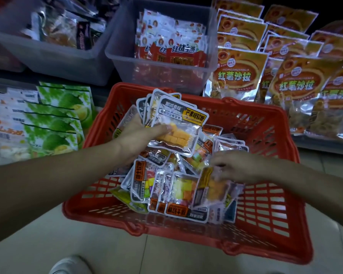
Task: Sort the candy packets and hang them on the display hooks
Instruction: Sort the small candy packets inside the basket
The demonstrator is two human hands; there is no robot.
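Note:
A red plastic basket (265, 220) on the floor holds a loose heap of clear candy packets (166, 186) with coloured cubes inside. My left hand (139, 135) grips a fanned stack of mango candy packets (178, 123) above the basket's far side, thumb pressed on the front packet. My right hand (236, 167) reaches into the heap and pinches a packet of orange candy (212, 186) at its top edge; that packet is blurred. No display hooks are in view.
Two clear plastic bins stand behind the basket: one with red-and-white snack packets (166, 48), one with mixed packets (53, 32). Orange bags (297, 84) line the right shelf, green-printed bags (55, 119) lie at left. A shoe (69, 265) shows at the bottom.

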